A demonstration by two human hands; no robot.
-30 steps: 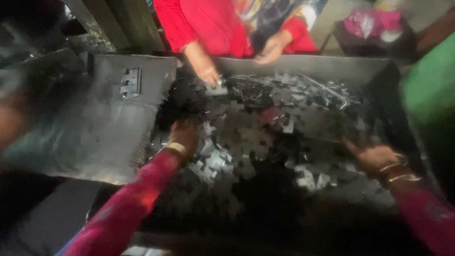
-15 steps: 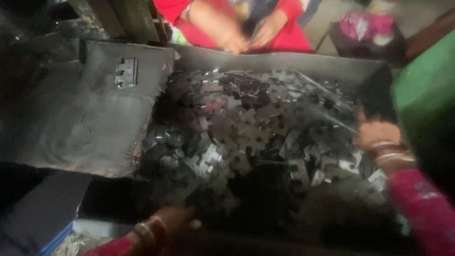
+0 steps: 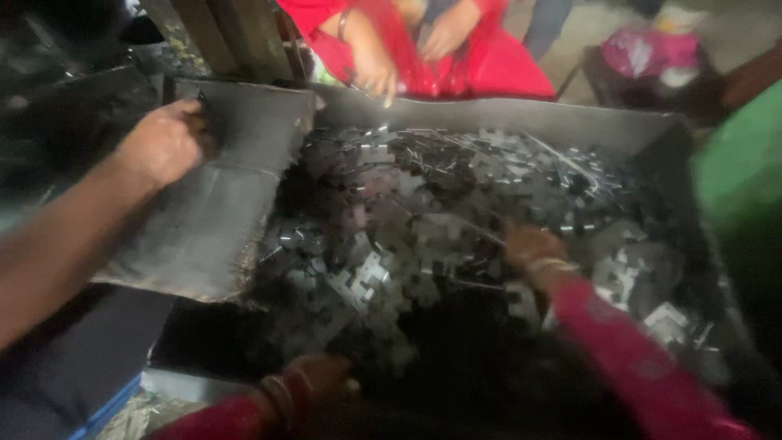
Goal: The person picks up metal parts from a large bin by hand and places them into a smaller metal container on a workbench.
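Observation:
A wide dark metal tray [image 3: 505,114] holds a heap of small flat metal stampings [image 3: 383,277], grey and shiny. My right hand [image 3: 529,248], in a pink sleeve with bangles, lies on the middle of the heap with its fingertips sunk among the pieces. My left hand [image 3: 318,376], with bangles at the wrist, is low at the tray's near edge. It is blurred and its fingers are hard to make out. I cannot see a piece in either hand.
Another person's bare arm reaches in from the left, its hand [image 3: 163,143] on a sloping grey metal sheet [image 3: 204,236] beside the tray. A person in red [image 3: 505,65] sits behind the tray, hands [image 3: 376,72] at its far rim. Green cloth [image 3: 741,179] is at right.
My right hand moved from the tray's right side to the middle of the heap. My left hand left the heap for the near edge. A bare arm came onto the grey sheet.

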